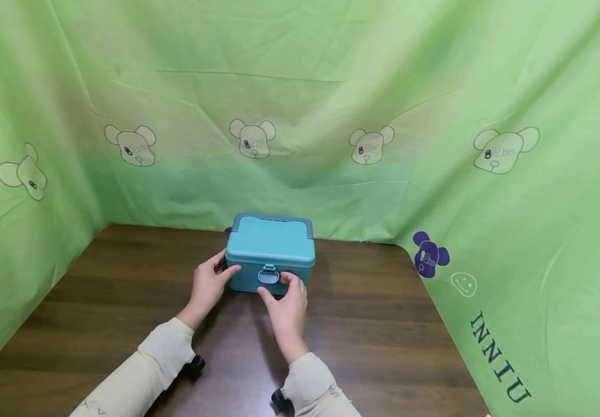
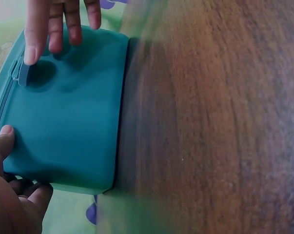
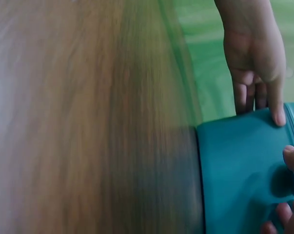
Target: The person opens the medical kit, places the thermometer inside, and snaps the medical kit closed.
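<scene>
A teal lidded storage box (image 1: 271, 238) stands upright on the wooden table, its lid down and its folding handle (image 1: 274, 218) lying flat around the lid's back edge. On the front hangs a small loop latch (image 1: 269, 274). My left hand (image 1: 209, 285) grips the box's left front corner, thumb on the front face and fingers along the side. At the latch is my right hand (image 1: 288, 307), thumb and fingers spread around it. One digit (image 2: 33, 36) of it touches the latch in the left wrist view; the other fingers hang fairly straight by the front face.
Brown wooden tabletop (image 1: 373, 324) spreads around the box. A green curtain (image 1: 310, 98) with bear-head prints encloses the table at the back and on both sides, close behind the box.
</scene>
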`<action>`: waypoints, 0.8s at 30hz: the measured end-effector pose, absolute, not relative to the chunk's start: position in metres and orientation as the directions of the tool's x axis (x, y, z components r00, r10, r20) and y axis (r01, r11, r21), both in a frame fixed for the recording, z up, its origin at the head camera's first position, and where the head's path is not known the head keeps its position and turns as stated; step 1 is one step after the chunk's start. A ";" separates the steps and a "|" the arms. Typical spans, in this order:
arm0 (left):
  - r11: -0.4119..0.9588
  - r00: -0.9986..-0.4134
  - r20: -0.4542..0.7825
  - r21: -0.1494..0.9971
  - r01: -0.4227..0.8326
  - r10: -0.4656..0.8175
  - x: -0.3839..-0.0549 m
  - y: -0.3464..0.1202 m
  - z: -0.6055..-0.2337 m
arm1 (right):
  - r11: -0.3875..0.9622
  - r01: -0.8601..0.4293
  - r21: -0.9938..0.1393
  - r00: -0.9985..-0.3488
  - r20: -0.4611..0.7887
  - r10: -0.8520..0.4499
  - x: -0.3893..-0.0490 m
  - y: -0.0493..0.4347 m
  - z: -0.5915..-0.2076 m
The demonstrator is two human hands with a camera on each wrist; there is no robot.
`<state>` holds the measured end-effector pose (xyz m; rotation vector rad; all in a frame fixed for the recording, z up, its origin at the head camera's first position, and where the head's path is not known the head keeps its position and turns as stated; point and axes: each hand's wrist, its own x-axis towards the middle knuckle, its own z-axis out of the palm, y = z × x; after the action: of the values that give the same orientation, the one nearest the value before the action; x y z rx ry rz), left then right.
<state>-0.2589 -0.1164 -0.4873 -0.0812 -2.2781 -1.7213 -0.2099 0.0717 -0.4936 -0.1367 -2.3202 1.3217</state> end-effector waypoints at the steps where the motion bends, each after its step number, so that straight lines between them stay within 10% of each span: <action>1: 0.286 -0.958 0.255 0.935 0.210 -0.129 -0.259 -0.116 -0.487 | 0.525 -0.133 -0.841 -0.885 0.339 0.319 -0.210 0.069 -0.495; 24: 0.275 -0.959 0.248 0.940 0.203 -0.137 -0.255 -0.114 -0.487 | 0.477 -0.103 -0.873 -0.792 0.361 0.491 -0.217 0.040 -0.501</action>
<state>-0.2552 -0.1141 -0.4869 -0.0604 -2.2681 -1.7373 -0.2171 0.0401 -0.5012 -0.3205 -2.1399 1.3205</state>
